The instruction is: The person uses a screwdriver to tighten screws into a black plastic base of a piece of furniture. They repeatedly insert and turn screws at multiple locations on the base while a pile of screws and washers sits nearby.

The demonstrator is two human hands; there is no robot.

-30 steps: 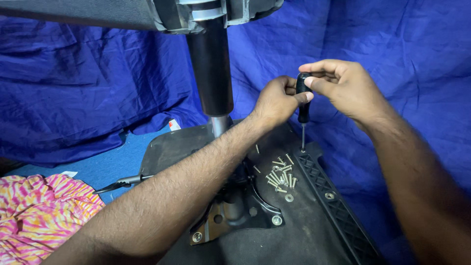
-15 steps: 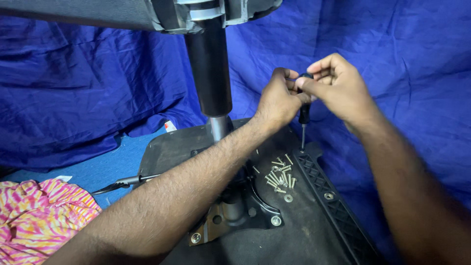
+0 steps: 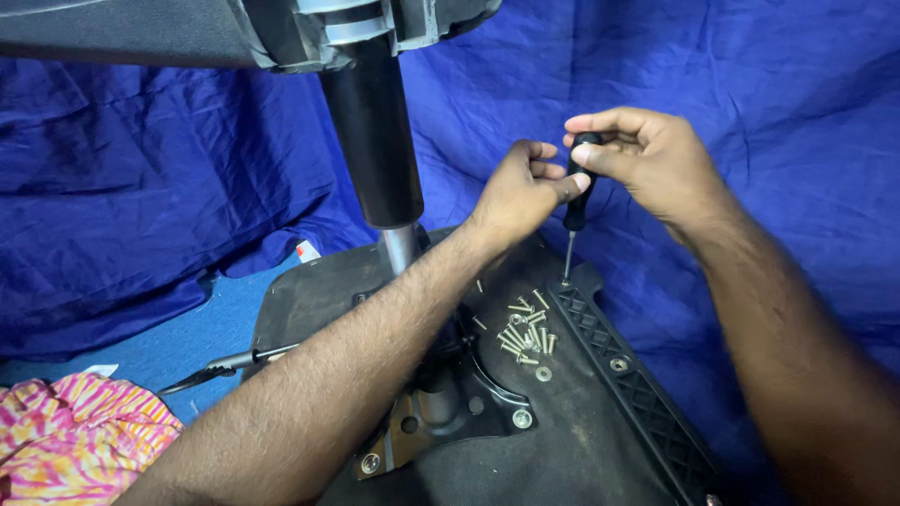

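Two hands meet at the top of a small black-handled screwdriver (image 3: 574, 211) above an upturned office-chair seat. Right hand (image 3: 656, 164): fingers curled around the handle's upper end, thumb and forefinger pinching it, so it is clenched on the tool. Left hand (image 3: 516, 192): loosely closed, fingertips touching the same handle from the other side; it steadies rather than fully grips. Screwdriver long axis: close to upright, tilted slightly, handle up, thin metal shaft down. Tip sits at the near-top corner of a black ribbed plastic bracket (image 3: 623, 370) that runs diagonally along the right edge of the seat underside (image 3: 319, 300); whether the tip is seated in a screw head cannot be told at this size. Both hands are therefore directly above the contact point, right hand slightly higher and further right, left forearm crossing the seat from lower left. Just left of the bracket, a loose heap of pale metal screws (image 3: 525, 328) with a washer (image 3: 544, 374) lying near it, all on the dark seat underside. Centre of seat: black metal mounting plate (image 3: 441, 417) with bolts at its corners, gas-lift column (image 3: 375, 141) rising from it to the chair base at frame top. A thin black lever (image 3: 225, 367) projects left. Surround: blue cloth (image 3: 141, 187) draped behind and beneath; pink patterned fabric (image 3: 75, 440) at lower left.
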